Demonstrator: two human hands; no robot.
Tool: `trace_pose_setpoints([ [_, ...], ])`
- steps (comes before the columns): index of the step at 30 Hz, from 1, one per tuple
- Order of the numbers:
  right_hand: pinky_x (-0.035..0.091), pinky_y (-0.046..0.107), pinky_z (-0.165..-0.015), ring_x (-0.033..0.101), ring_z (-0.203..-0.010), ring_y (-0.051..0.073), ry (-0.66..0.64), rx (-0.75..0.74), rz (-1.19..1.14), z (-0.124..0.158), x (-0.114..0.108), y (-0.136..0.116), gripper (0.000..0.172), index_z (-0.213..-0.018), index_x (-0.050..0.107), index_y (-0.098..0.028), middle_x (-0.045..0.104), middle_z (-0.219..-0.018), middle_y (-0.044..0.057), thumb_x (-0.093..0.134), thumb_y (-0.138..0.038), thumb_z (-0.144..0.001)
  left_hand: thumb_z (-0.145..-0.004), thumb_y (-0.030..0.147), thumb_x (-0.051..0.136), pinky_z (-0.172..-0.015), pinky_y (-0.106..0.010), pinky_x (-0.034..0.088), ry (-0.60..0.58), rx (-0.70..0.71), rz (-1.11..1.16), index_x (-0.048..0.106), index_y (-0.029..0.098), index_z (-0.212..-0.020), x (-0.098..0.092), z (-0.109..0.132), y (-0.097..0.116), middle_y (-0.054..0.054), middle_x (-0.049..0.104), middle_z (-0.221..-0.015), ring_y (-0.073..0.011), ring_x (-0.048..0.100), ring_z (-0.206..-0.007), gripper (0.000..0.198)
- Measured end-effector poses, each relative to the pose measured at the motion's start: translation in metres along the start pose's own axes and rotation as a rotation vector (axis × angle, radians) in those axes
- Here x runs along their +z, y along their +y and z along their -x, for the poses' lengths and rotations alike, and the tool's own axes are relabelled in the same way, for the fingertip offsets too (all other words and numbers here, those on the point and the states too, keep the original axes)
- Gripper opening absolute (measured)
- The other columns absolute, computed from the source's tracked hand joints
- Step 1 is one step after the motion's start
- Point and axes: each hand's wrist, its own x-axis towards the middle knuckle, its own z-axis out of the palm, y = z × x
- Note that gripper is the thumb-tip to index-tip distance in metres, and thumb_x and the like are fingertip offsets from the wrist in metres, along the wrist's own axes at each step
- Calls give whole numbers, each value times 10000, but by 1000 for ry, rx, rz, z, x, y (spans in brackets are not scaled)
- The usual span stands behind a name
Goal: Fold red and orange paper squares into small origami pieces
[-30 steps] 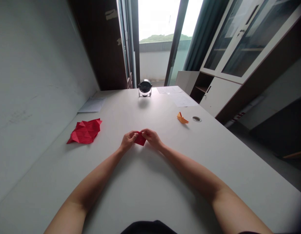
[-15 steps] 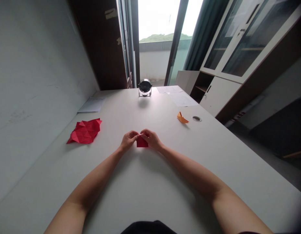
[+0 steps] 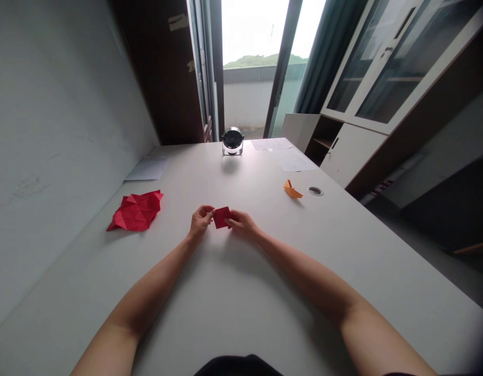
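Between my hands is a small folded square of red paper (image 3: 221, 216), tilted and held just above the white table (image 3: 233, 303). My right hand (image 3: 241, 222) pinches its right side, thumb on top and fingers underneath. At its left corner, the thumb and fingertips of my left hand (image 3: 202, 218) close on the edge. To the left lies a larger creased sheet of red paper (image 3: 137, 211), with fold lines across it. A small orange folded-paper figure (image 3: 292, 190) stands off to the right.
A round black device on a metal stand (image 3: 232, 141) is at the table's far end. Printed sheets (image 3: 296, 159) lie at the back right, more papers (image 3: 147, 168) by the left wall. A round cable hole (image 3: 316, 191) is near the right edge.
The red paper square has been lifted and turned, shifting slightly left and away from me. My left hand has moved left, and my right hand now grips the paper's right side.
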Motion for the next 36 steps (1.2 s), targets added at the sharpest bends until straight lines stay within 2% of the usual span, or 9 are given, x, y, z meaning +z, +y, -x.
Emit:
trace_pose_setpoints([
  [3,468,248,-602,626,-648,140,31,1,28,0,1,-2,244,-885,650,-173,673,-735,14,652,-412,-839,-754,390,781,-615,-256,472,-16,8,23,678,171,-923,1,1,-1,2,644,-753,-104,563,-617,296],
  [9,456,232,-547,656,-647,150,71,62,-22,2,0,-7,269,-960,646,-183,690,-760,16,648,-416,-827,-744,398,790,-786,-355,566,-22,-11,104,686,154,-946,1,-1,-5,-29,693,-853,-141,650,-720,334],
  [18,482,258,-595,625,-608,142,124,52,-109,-2,-3,-4,338,-932,654,-178,656,-671,9,640,-507,-857,-673,332,862,-964,-411,532,-28,-112,278,701,162,-880,2,-2,-3,-27,713,-863,-161,677,-822,313],
  [24,475,273,-602,613,-628,147,124,30,-162,-2,-3,-5,368,-923,647,-182,663,-694,18,669,-540,-835,-678,293,849,-950,-394,533,-98,-165,303,675,165,-860,3,1,0,-12,704,-849,-144,672,-798,283],
  [30,427,279,-557,526,-569,127,116,29,-246,-3,0,-4,384,-896,622,-176,604,-631,-13,679,-548,-820,-728,304,794,-904,-362,529,-202,-137,170,694,142,-892,4,3,-5,-48,723,-865,-163,676,-829,251],
  [36,425,274,-548,516,-564,121,115,28,-233,-3,1,-6,430,-1065,614,-184,622,-675,-15,692,-526,-815,-753,368,772,-852,-341,531,-211,-119,89,699,137,-884,8,5,-2,-54,709,-844,-162,658,-806,275],
])
